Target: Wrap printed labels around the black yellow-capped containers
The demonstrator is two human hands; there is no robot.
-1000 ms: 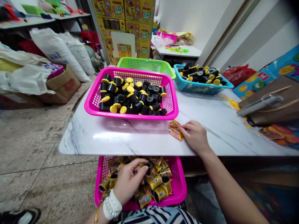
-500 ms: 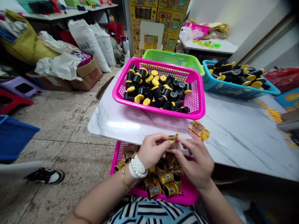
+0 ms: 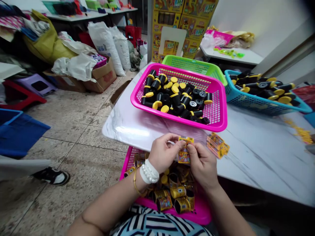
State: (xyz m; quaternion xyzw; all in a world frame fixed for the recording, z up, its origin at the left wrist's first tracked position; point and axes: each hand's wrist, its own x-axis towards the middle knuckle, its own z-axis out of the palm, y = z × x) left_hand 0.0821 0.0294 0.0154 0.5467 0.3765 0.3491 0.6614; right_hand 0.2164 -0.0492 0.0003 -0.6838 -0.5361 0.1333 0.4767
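A small yellow printed label (image 3: 184, 156) is pinched between both my hands, just off the table's front edge. My left hand (image 3: 164, 152) grips its upper left part between thumb and fingers. On the other side, my right hand (image 3: 203, 162) pinches it near the upper right corner. Below them, a pink basket (image 3: 128, 157) on my lap side holds several yellow printed sleeves (image 3: 164, 202) curled into open tubes. A stack of flat yellow labels (image 3: 218, 145) lies on the table, right of my hands.
A pink basket (image 3: 222, 123) of black tubes with yellow caps stands on the marble-patterned table (image 3: 256, 154). Behind it are a green basket (image 3: 221, 73) and, to the right, a blue basket (image 3: 268, 103) of similar tubes. At left, a person's shoe (image 3: 57, 177) rests on the floor.
My right hand has closed in and now pinches the label, which was mainly in my left hand. The label faces me more fully. The whole view has shifted slightly leftward.
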